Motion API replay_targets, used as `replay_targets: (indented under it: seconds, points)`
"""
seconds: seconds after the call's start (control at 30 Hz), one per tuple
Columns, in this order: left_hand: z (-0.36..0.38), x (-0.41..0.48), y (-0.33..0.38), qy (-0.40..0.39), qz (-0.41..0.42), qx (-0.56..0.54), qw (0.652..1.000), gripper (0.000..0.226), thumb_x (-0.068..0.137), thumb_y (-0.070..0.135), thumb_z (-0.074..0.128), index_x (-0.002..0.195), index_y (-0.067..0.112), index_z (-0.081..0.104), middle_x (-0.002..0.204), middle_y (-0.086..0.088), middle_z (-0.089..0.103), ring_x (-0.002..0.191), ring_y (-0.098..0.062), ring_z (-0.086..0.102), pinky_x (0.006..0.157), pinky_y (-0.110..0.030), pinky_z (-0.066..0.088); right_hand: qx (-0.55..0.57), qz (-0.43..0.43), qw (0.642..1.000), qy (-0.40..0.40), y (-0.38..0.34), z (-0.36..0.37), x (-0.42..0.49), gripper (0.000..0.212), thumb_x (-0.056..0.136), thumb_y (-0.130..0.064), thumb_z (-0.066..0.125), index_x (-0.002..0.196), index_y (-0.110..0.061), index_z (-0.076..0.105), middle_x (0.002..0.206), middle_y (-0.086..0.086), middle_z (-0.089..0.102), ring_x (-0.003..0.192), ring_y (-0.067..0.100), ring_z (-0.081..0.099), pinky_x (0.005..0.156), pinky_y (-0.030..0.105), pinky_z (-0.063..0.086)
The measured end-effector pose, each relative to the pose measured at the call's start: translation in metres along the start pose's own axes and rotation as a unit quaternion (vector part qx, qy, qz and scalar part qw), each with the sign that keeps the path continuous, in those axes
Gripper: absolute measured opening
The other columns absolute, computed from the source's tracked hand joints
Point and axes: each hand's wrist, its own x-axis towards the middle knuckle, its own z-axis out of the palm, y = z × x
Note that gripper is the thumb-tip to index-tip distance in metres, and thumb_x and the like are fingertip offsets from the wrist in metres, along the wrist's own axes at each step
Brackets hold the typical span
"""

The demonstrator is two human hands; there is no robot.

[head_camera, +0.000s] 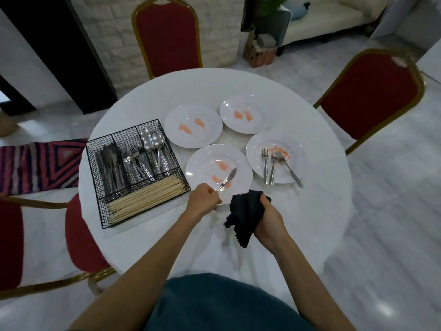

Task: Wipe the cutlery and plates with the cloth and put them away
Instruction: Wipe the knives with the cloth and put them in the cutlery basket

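Several white plates with orange smears lie on the round white table. My left hand grips the handle of a table knife whose blade points over the nearest plate. My right hand holds a crumpled black cloth just in front of that plate. Three forks rest on the right plate. Two more smeared plates sit farther back, the left one and the right one.
A black wire cutlery basket stands at the table's left, holding knives, forks, spoons and wooden chopsticks. Red chairs with gold frames stand around the table: far, right, near left. A striped rug lies on the floor.
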Motion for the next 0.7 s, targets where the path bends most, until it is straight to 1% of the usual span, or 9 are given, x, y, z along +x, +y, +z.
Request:
replay_targets:
  seconds: [0.07, 0.17, 0.2, 0.27, 0.33, 0.37, 0.47, 0.6, 0.7]
  points:
    - [0.0, -0.025, 0.008, -0.021, 0.003, -0.072, 0.997, 0.012, 0.096, 0.011, 0.045, 0.087, 0.013, 0.052, 0.08, -0.008, 0.077, 0.06, -0.02, 0.068, 0.052, -0.026, 0.046, 0.004, -0.001, 1.0, 0.001, 0.002, 0.01, 0.004, 0.051, 0.107, -0.045, 0.041, 0.13, -0.004, 0.06, 0.124, 0.023, 0.07, 0.114, 0.038, 0.068, 0.104, 0.051, 0.05]
    - [0.013, -0.058, 0.012, -0.059, 0.044, -0.072, 0.995, 0.012, 0.104, 0.018, 0.042, 0.099, 0.011, 0.051, 0.07, -0.005, 0.072, 0.052, -0.013, 0.058, 0.05, -0.023, 0.043, -0.034, 0.012, 0.999, -0.039, 0.004, 0.034, 0.007, 0.048, 0.109, -0.04, 0.04, 0.134, -0.004, 0.06, 0.11, 0.023, 0.072, 0.083, 0.029, 0.072, 0.076, 0.039, 0.058]
    - [0.019, -0.067, 0.012, -0.067, 0.055, -0.065, 0.994, 0.015, 0.106, 0.019, 0.04, 0.102, 0.01, 0.05, 0.069, -0.006, 0.069, 0.051, -0.013, 0.057, 0.048, -0.022, 0.044, -0.06, 0.012, 0.997, -0.043, 0.003, 0.041, 0.008, 0.043, 0.109, -0.035, 0.044, 0.131, -0.003, 0.062, 0.11, 0.022, 0.073, 0.082, 0.028, 0.074, 0.071, 0.037, 0.059]
    - [0.023, -0.08, 0.009, -0.082, 0.069, -0.054, 0.993, 0.016, 0.108, 0.022, 0.038, 0.105, 0.01, 0.048, 0.071, -0.008, 0.066, 0.051, -0.013, 0.055, 0.048, -0.019, 0.046, -0.079, -0.006, 0.996, -0.036, -0.002, 0.049, 0.012, 0.032, 0.106, -0.022, 0.054, 0.125, 0.001, 0.065, 0.114, 0.02, 0.074, 0.099, 0.029, 0.074, 0.083, 0.04, 0.061]
    - [0.016, -0.09, 0.006, -0.103, 0.076, -0.047, 0.991, 0.015, 0.108, 0.027, 0.039, 0.104, 0.016, 0.048, 0.072, -0.005, 0.067, 0.053, -0.011, 0.055, 0.052, -0.021, 0.046, -0.05, -0.021, 0.998, -0.011, -0.012, 0.05, 0.02, 0.028, 0.103, -0.013, 0.058, 0.122, 0.005, 0.065, 0.112, 0.021, 0.073, 0.102, 0.032, 0.071, 0.098, 0.047, 0.056]
    - [0.011, -0.093, 0.004, -0.112, 0.078, -0.044, 0.99, 0.014, 0.108, 0.029, 0.04, 0.104, 0.019, 0.049, 0.071, -0.002, 0.067, 0.053, -0.01, 0.054, 0.054, -0.022, 0.046, -0.023, -0.022, 0.999, 0.005, -0.019, 0.048, 0.023, 0.026, 0.102, -0.011, 0.058, 0.121, 0.006, 0.065, 0.111, 0.022, 0.073, 0.099, 0.033, 0.07, 0.097, 0.048, 0.056]
    - [0.0, -0.094, 0.002, -0.105, 0.079, -0.026, 0.991, 0.014, 0.107, 0.032, 0.043, 0.104, 0.022, 0.052, 0.068, 0.002, 0.067, 0.055, -0.009, 0.053, 0.057, -0.023, 0.044, 0.022, -0.018, 0.998, 0.048, -0.034, 0.044, 0.028, 0.018, 0.102, -0.011, 0.057, 0.112, 0.002, 0.065, 0.102, 0.02, 0.071, 0.087, 0.032, 0.069, 0.079, 0.045, 0.058]
    - [-0.001, -0.085, 0.011, -0.067, 0.086, -0.023, 0.994, 0.015, 0.107, 0.028, 0.041, 0.106, 0.019, 0.052, 0.07, -0.002, 0.067, 0.056, -0.01, 0.056, 0.055, -0.022, 0.045, -0.054, -0.043, 0.997, 0.025, -0.019, 0.059, 0.017, 0.021, 0.1, -0.011, 0.061, 0.118, 0.0, 0.066, 0.11, 0.02, 0.074, 0.096, 0.032, 0.071, 0.093, 0.047, 0.058]
    - [-0.001, -0.086, 0.014, -0.064, 0.102, -0.021, 0.992, 0.016, 0.108, 0.027, 0.039, 0.107, 0.017, 0.051, 0.072, -0.001, 0.064, 0.057, -0.009, 0.054, 0.053, -0.018, 0.041, -0.081, -0.061, 0.995, 0.007, -0.023, 0.06, 0.013, 0.015, 0.099, -0.011, 0.063, 0.11, -0.003, 0.069, 0.109, 0.019, 0.075, 0.095, 0.03, 0.072, 0.091, 0.043, 0.058]
